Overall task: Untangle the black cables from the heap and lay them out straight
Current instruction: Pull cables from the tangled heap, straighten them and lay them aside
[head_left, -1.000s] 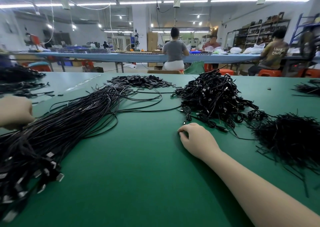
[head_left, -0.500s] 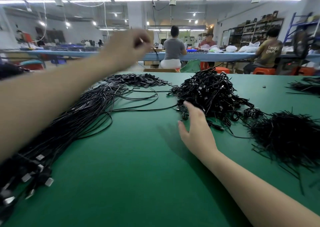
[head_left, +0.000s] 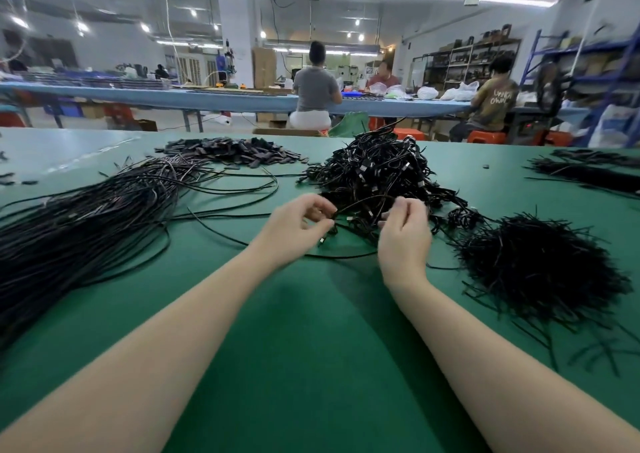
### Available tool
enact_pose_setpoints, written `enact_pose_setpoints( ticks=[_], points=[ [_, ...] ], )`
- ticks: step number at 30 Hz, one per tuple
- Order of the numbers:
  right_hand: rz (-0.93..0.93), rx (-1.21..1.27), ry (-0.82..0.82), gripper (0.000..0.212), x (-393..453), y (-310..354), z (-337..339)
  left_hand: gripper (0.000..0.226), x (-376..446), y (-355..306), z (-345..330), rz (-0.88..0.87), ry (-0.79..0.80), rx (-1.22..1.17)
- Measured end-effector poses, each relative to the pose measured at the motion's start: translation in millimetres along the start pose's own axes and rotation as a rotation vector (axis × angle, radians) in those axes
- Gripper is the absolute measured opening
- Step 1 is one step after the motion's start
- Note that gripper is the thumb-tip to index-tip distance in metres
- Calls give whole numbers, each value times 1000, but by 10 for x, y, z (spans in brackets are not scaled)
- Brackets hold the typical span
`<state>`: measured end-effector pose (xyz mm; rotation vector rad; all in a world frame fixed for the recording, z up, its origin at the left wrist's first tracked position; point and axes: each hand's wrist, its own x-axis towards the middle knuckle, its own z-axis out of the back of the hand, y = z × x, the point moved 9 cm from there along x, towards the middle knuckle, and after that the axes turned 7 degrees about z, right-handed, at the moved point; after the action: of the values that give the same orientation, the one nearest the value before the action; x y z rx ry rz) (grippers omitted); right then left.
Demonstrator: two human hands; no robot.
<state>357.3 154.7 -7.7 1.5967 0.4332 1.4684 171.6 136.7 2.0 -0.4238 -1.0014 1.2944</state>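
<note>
A tangled heap of black cables [head_left: 377, 172] sits on the green table [head_left: 311, 331] at the middle back. Both hands are at its near edge. My left hand [head_left: 298, 227] pinches a black cable [head_left: 360, 200] that arches out of the heap. My right hand [head_left: 403, 234] has its fingers curled round strands at the same edge. A long bundle of straightened black cables [head_left: 86, 210] lies across the left of the table, plug ends toward me.
A bristly pile of short black ties [head_left: 540, 269] lies at the right. A flat pile of small black pieces [head_left: 228, 151] sits at the back left. More black cables [head_left: 588, 172] lie at the far right. People sit at a blue bench behind.
My left hand came down from high over the laid-out bundle to the heap's near edge. My right hand moved forward from the table and closed on strands of the heap.
</note>
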Motion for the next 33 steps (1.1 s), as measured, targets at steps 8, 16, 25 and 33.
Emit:
enact_pose_setpoints(
  ticks=[8,16,25,33],
  points=[
    [-118,52,-77,29,-75,-83,68,14,-65,569,294,442,-11,-725],
    [214,15,585,25,-457,335,-592,29,22,405,508,548,-87,-1279],
    [-1,38,496,48,-329,129,-499,41,-150,-284,521,411,586,-990],
    [142,163,432,36,-326,472,-482,40,-109,202,142,608,417,-184]
  ],
)
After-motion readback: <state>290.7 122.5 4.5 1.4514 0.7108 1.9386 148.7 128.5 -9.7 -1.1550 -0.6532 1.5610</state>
